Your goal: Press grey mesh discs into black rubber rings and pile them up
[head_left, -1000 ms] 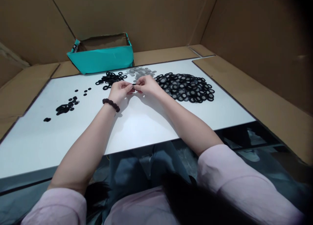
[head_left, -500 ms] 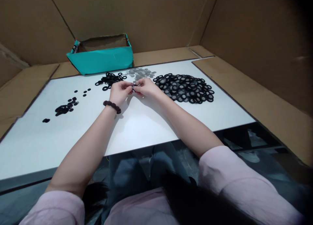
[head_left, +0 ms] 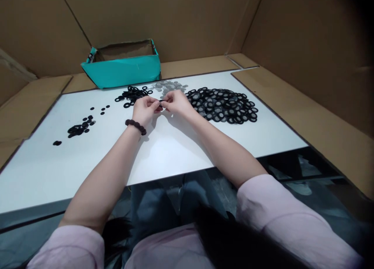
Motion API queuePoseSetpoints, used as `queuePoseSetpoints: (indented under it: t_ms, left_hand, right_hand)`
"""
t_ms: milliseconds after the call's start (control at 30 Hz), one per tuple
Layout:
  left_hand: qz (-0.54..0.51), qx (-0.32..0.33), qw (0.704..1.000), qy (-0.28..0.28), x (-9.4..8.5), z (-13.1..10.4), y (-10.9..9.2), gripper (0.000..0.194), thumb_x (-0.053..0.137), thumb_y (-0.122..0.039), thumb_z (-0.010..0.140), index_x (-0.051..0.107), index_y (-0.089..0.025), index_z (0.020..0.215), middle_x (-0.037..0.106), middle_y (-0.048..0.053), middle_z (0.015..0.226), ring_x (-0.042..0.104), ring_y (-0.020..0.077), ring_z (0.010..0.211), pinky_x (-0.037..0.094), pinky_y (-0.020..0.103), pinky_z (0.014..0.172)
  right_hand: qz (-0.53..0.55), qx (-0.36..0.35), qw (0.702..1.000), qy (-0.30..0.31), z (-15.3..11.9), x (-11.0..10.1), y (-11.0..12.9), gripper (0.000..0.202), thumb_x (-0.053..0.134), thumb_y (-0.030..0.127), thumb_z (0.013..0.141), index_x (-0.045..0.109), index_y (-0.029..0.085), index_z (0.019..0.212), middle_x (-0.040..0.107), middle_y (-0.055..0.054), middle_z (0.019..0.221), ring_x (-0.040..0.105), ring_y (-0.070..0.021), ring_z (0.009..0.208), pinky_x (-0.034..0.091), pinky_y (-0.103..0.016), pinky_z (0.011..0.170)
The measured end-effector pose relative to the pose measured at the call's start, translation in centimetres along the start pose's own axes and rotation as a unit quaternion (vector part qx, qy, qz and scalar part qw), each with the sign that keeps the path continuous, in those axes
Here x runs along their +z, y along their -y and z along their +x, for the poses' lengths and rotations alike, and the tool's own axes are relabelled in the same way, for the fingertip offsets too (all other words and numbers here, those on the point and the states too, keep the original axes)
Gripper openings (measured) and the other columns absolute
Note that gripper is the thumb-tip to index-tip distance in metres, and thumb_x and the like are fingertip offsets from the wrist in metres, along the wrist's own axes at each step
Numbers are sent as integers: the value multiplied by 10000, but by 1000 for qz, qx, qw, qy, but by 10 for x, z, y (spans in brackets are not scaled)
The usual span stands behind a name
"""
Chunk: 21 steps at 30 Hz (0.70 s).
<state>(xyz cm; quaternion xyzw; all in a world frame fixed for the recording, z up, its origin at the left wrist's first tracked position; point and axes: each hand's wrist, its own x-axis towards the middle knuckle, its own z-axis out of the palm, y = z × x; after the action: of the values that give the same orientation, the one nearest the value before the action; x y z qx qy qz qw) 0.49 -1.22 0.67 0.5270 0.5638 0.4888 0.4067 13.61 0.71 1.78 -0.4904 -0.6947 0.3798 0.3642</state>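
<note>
Over the white board my left hand [head_left: 145,108] and my right hand [head_left: 177,102] meet fingertip to fingertip. Both pinch one small black ring [head_left: 161,102] between them; most of it is hidden by the fingers. Just behind my left hand lies a loose heap of black rings [head_left: 133,93]. Beyond my right hand thin grey discs [head_left: 168,86] are scattered. To the right of that hand spreads a large pile of black rings with grey centres [head_left: 222,104].
A turquoise open box [head_left: 125,71] stands at the back left. Small black discs [head_left: 78,129] lie in a cluster on the left of the white board [head_left: 172,156]. Cardboard walls [head_left: 187,23] enclose the back and sides.
The fingers of my right hand have shifted and lifted slightly around the small black ring, which shows less of its face now. The piles look the same.
</note>
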Motion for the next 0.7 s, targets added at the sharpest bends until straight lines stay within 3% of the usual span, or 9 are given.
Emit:
queuePoseSetpoints:
  t_ms: [167,300,500,700]
  left_hand:
    - [25,44,998,-44,3,1,1,27,598,-141,719,592,-133,745,617,15,629,624,135,599,545,308,686]
    - [9,50,998,-26,2,0,1,94,587,-114,707,631,-115,790,646,33,687,633,139,651,540,309,729]
    - [38,62,997,-27,1,-2,0,107,607,-128,689,652,-112,785,642,18,660,615,119,620,538,296,728]
    - [-34,-42,998,17,-3,-5,-4,79,667,-147,668,628,-104,721,626,16,605,614,122,599,542,302,705]
  right_hand:
    - [36,59,998,4,0,8,0,132,553,161,787,504,167,664,511,4,557,529,-126,575,436,-220,560]
    - [88,93,992,14,0,13,-3,140,544,162,817,464,186,705,515,12,558,487,-108,496,425,-217,506]
    - [-9,13,998,53,2,4,-6,163,529,150,800,469,173,650,496,11,544,489,-116,549,415,-211,538]
    - [-80,-50,994,55,4,2,-9,78,529,130,751,518,145,675,528,-1,608,507,-132,635,413,-231,614]
